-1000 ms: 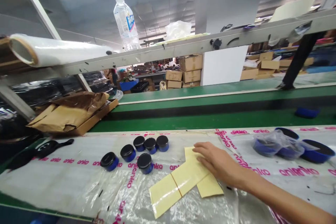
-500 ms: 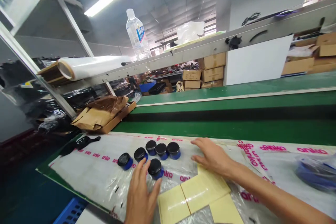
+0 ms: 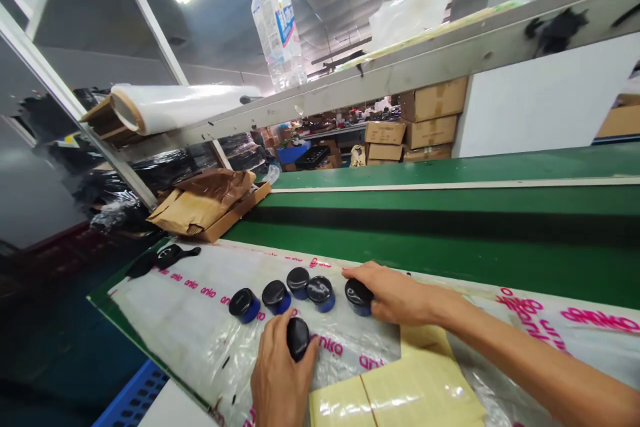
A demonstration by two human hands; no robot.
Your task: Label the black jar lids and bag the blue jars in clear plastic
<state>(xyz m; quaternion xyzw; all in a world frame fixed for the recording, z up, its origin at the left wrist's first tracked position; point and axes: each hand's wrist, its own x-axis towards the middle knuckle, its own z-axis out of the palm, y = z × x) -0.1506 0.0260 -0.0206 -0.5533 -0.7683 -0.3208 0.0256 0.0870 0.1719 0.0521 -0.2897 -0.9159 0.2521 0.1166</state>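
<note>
My left hand (image 3: 284,363) is closed around a short round piece (image 3: 299,339) with a shiny black top, thumb on its right side and fingers on its left. My right hand (image 3: 393,292) has its fingers curved around another black-topped blue round piece (image 3: 359,296), at the right end of the group. Between and left of my hands stand several more of the same kind, among them one round piece (image 3: 321,293) in the middle and one (image 3: 244,305) at the far left. Yellow sheets (image 3: 400,387) with a glossy surface lie below my right forearm.
Printed plastic sheeting (image 3: 175,320) covers the worktop. A cardboard tray (image 3: 235,213) with brown paper stands at the back left, and a black item (image 3: 169,255) lies before it. Behind runs a green belt (image 3: 450,247). A shelf rail above carries a bottle (image 3: 280,33) and a film roll (image 3: 175,107).
My left hand has closed on the nearest round piece. My right hand has moved left onto the rightmost piece, which now sits farther from its neighbour. The camera view has shifted.
</note>
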